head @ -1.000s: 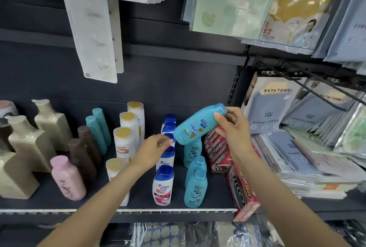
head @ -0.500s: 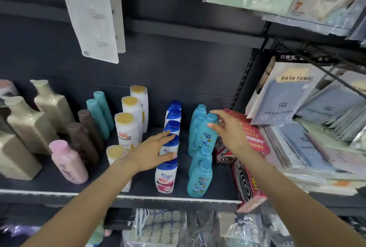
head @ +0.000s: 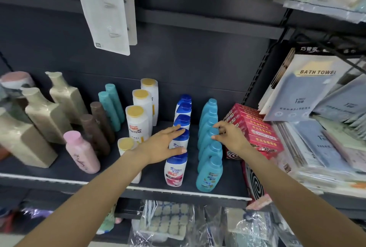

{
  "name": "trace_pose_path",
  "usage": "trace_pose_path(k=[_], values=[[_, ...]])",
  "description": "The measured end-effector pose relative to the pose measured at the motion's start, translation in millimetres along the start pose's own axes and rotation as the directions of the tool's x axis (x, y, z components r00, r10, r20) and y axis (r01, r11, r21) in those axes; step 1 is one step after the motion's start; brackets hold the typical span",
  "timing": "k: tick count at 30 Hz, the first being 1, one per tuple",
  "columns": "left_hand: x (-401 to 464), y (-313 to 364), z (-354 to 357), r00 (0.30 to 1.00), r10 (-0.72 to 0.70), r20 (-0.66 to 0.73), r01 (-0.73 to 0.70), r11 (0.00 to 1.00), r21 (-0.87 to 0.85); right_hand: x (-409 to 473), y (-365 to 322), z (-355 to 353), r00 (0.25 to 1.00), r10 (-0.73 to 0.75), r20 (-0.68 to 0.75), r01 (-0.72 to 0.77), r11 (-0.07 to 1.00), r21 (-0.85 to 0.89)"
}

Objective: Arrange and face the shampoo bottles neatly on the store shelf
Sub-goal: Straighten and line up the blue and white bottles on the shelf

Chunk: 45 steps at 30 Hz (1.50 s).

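While reaching onto the dark grey metal shelf [head: 59,165], both bare hands at work among the small plastic shampoo bottles. Left hand [head: 162,145] laid with straight, spread fingers and thumb against the white bottle with a blue cap [head: 179,140], second from the front of the blue-capped row; fingers relaxed, not curled round it. Front white bottle with blue cap and pink label [head: 175,170] upright just before that hand, near the shelf's front edge. Right hand [head: 230,137] reaching from the right, fingertips and thumb pinching the cap of a turquoise plastic bottle [head: 209,136] midway along the turquoise row. Turquoise row in single file, front to back, just right of the blue-capped row, with the front turquoise bottle [head: 210,175] label forward by the shelf edge. Left of the blue-capped row, white bottles with gold caps [head: 138,122] in a line, one partly hidden behind the left forearm. Further left on the shelf: two teal slim bottles [head: 111,106], two brown cylindrical bottles [head: 95,130], a pink bottle [head: 82,151], and beige angular pump bottles [head: 45,116]. Right of the turquoise row, stacked red cardboard boxes [head: 255,128], touching or just beside it; cannot tell which. Beyond those, packaged bath towels [head: 309,92] leaning at the far right.
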<state>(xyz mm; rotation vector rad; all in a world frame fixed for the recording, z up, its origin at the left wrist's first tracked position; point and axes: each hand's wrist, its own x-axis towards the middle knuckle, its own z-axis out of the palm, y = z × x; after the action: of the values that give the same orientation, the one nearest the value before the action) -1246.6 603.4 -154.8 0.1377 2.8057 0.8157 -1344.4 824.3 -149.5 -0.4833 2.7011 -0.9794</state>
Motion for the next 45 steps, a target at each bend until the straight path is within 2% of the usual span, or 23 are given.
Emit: trace_pose_path(k=[5, 8, 16, 21, 26, 33, 36, 41, 45], values=[[0, 1, 0, 1.0, 0.005, 0.0, -0.005, 1.0, -0.014, -2, 2, -4, 0.996, 0.055, 0.063, -0.061, 0.994, 0.091], [0, 2, -2, 1.0, 0.001, 0.011, -0.001, 1.0, -0.006, -7, -1, -9, 0.998, 0.05, 0.046, -0.054, 0.993, 0.107], [-1, 8, -4, 0.999, -0.008, 0.04, 0.007, 1.0, 0.031, -29, -3, -9, 0.979, -0.134, -0.153, 0.114, 0.985, -0.131], [-4, 9, -4, 1.0, -0.003, 0.028, 0.002, 1.0, 0.026, -38, -3, -7, 0.995, -0.1, 0.014, 0.101, 0.987, -0.122], [-3, 10, -4, 0.999, -0.005, 0.032, 0.004, 1.0, 0.026, -39, -2, -6, 0.995, -0.069, 0.069, 0.075, 0.994, -0.079], [-2, 6, -2, 1.0, -0.019, 0.016, 0.019, 1.0, -0.001, -45, -5, 0, 0.996, -0.086, 0.012, 0.086, 0.98, -0.178], [0, 9, -3, 0.999, -0.031, 0.012, 0.031, 0.999, -0.012, -49, -7, -2, 0.993, -0.106, -0.052, 0.098, 0.986, -0.138], [-2, 20, -8, 0.986, 0.017, -0.164, -0.002, 0.996, 0.087, -53, -25, -25, 0.971, -0.183, -0.152, 0.177, 0.983, -0.054], [-2, 39, -16, 0.944, 0.098, -0.316, -0.097, 0.995, 0.017, -53, -43, -45, 0.947, -0.22, -0.233, 0.238, 0.97, 0.054]])
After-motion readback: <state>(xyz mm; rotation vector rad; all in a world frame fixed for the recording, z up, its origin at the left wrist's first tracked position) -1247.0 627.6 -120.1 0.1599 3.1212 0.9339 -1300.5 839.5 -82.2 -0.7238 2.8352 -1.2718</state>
